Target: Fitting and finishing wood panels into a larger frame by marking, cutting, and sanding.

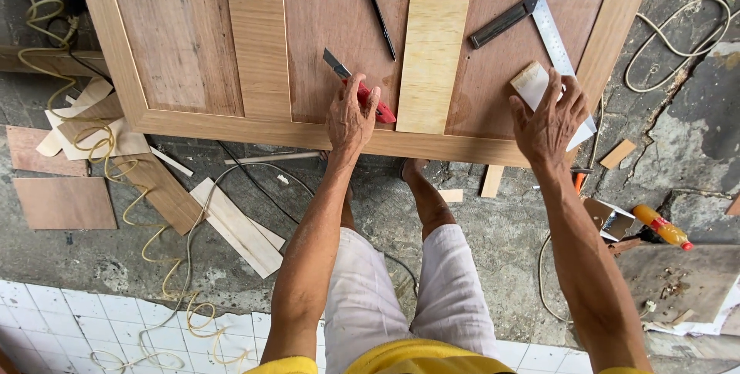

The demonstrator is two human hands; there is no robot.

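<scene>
My left hand (pixel 351 116) rests on a red utility knife (pixel 362 90) whose blade points up-left, lying on a brown wooden door panel (pixel 254 50). My right hand (pixel 549 118) presses down on a pale wood block (pixel 529 81) near the panel's lower right edge. Between the hands lies a light plywood rectangle (pixel 432 63). A black pencil (pixel 381 20) lies just left of it. A metal try square (pixel 532 23) sits above my right hand.
Wood offcuts (pixel 231 224) and veneer scraps (pixel 65 203) lie on the concrete floor at left, with a coiled yellow cord (pixel 166 266). An orange bottle (pixel 661 227) and a white cable (pixel 678 42) are at right. White tiles (pixel 77 320) run along the bottom.
</scene>
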